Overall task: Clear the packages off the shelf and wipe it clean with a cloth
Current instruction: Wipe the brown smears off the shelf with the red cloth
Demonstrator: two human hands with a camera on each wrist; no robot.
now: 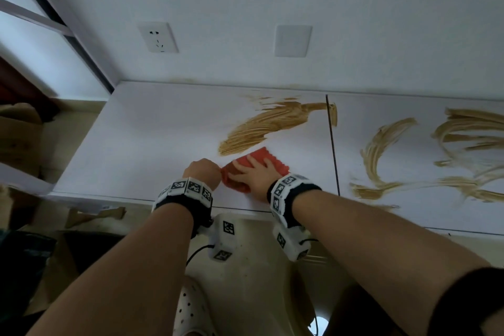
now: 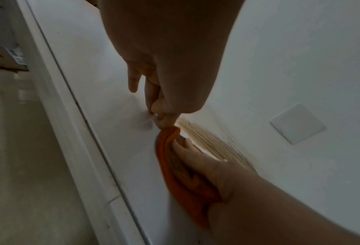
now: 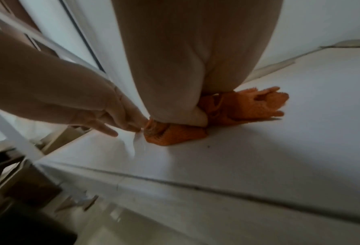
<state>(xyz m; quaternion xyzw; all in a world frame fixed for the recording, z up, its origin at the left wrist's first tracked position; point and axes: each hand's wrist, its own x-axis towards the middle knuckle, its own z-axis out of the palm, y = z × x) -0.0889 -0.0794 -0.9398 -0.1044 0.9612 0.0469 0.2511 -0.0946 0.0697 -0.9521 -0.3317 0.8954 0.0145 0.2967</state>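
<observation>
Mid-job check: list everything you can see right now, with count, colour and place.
Shelf: one, white, against the wall.
Smears: several, tan, middle and right of shelf.
Cloth: one, orange, on shelf near front edge.
Socket: one, white, wall.
Blank plate: one, white, wall right of socket.
Cardboard boxes: brown, floor at left.
Left hand: pinches cloth's left corner.
Right hand: flat on cloth.

Both bare forearms reach forward side by side, each with marker-covered band at wrist. Right hand (image 1: 256, 174) lies palm down, fingers (image 1: 255, 161) straight and spread, pressing flat on orange cloth (image 1: 266, 157). Left hand (image 1: 203, 172), just left of it, pinches cloth's near-left corner between thumb and fingertips (image 2: 166, 121).
</observation>
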